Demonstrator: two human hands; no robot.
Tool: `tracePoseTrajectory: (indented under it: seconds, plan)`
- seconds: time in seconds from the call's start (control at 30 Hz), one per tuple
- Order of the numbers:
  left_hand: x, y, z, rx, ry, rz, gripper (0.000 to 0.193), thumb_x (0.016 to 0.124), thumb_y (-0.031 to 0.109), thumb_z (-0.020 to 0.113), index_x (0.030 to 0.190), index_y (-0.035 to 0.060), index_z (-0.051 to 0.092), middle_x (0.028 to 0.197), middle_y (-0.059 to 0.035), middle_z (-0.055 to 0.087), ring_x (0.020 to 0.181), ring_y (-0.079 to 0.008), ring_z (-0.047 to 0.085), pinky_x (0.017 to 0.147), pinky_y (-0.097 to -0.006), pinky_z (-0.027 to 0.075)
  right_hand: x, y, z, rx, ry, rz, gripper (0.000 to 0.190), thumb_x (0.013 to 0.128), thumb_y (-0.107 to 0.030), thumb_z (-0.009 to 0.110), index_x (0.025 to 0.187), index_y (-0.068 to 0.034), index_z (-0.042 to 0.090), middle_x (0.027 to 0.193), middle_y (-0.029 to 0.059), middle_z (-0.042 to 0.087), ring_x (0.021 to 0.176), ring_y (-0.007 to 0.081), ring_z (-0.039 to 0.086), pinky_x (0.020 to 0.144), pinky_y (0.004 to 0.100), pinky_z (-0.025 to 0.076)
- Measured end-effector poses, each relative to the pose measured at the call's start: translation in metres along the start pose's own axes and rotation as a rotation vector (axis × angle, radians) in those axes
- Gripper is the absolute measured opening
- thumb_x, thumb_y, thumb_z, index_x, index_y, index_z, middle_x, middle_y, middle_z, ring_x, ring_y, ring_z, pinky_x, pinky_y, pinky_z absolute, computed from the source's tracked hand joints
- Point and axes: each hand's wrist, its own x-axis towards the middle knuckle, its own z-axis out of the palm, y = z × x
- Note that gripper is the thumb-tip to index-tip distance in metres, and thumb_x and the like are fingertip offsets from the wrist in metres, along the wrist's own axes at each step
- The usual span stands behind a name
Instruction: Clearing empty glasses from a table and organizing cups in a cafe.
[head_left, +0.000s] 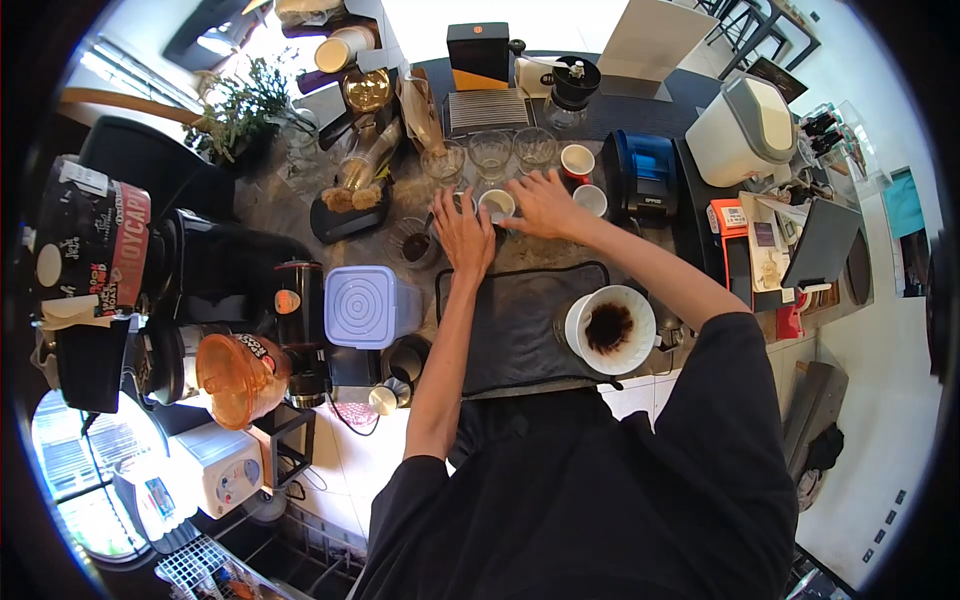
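My left hand (463, 238) reaches over a small cup (466, 201), fingers bent over its rim and hiding most of it. Just right of it stands a white cup (496, 204) with an open top. My right hand (553, 206) is beside that white cup, thumb and fingers apart near its right edge; whether they press on it is unclear. Close to my right fingers are a red cup with a white inside (577, 160) and another white cup (590, 200). Left of my left hand, a glass vessel (414, 246) holds dark liquid.
Clear glasses (490, 153) line up behind the cups. Nearer me, a white dripper (611, 330) with dark coffee grounds stands on a black mat (525, 330). A blue-black device (642, 176) sits right, a lidded tub (371, 307) left. A hand grinder (576, 82) stands behind.
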Motion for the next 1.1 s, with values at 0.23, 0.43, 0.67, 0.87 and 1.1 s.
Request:
tracePoseTrajectory:
  seconds: [0.23, 0.43, 0.67, 0.87, 1.1]
  plan:
    - [0.009, 0.021, -0.008, -0.059, -0.026, 0.083, 0.045, 0.083, 0.030, 0.061, 0.122, 0.0081, 0.056, 0.133, -0.0175, 0.045, 0.133, -0.0354, 0.030, 0.113, -0.0522, 0.017, -0.036, 0.033, -0.029, -0.219, -0.104, -0.033, 0.072, 0.067, -0.041, 0.078, 0.125, -0.008, 0.051, 0.116, 0.0176, 0.057, 0.113, 0.0325, 0.051, 0.094, 0.0464, 0.038]
    - [0.009, 0.008, -0.008, -0.026, -0.159, 0.075, 0.043, 0.084, 0.025, 0.059, 0.123, 0.0063, 0.056, 0.133, -0.0167, 0.047, 0.134, -0.0347, 0.030, 0.114, -0.0535, 0.012, -0.023, 0.028, -0.014, -0.036, -0.148, 0.058, 0.071, 0.069, -0.040, 0.079, 0.123, -0.004, 0.049, 0.101, 0.0200, 0.060, 0.098, 0.0353, 0.059, 0.085, 0.0424, 0.045]
    - [0.006, 0.010, -0.007, -0.014, -0.102, 0.074, 0.046, 0.086, 0.031, 0.060, 0.125, 0.0076, 0.056, 0.133, -0.0157, 0.046, 0.134, -0.0336, 0.030, 0.114, -0.0535, 0.013, -0.022, 0.017, -0.020, 0.092, 0.050, 0.085, 0.066, 0.072, -0.042, 0.076, 0.118, -0.001, 0.051, 0.092, 0.0208, 0.061, 0.088, 0.0358, 0.061, 0.077, 0.0449, 0.047]
    - [0.013, 0.048, -0.011, -0.091, -0.165, 0.253, 0.066, 0.077, 0.049, 0.068, 0.129, 0.0125, 0.051, 0.135, -0.0134, 0.045, 0.134, -0.0325, 0.031, 0.114, -0.0525, 0.015, -0.055, 0.071, -0.038, -0.206, 0.151, 0.085, 0.063, 0.068, -0.044, 0.076, 0.110, -0.002, 0.053, 0.085, 0.0181, 0.062, 0.082, 0.0331, 0.063, 0.074, 0.0442, 0.047]
    - [0.012, 0.050, 0.001, -0.093, -0.349, 0.336, 0.067, 0.074, 0.047, 0.071, 0.128, 0.0135, 0.052, 0.130, -0.0126, 0.050, 0.131, -0.0311, 0.037, 0.114, -0.0508, 0.018, -0.058, 0.066, -0.024, 0.030, -0.140, 0.244, 0.085, 0.072, -0.037, 0.077, 0.132, -0.002, 0.028, 0.096, 0.0288, 0.062, 0.089, 0.0431, 0.063, 0.075, 0.0478, 0.053]
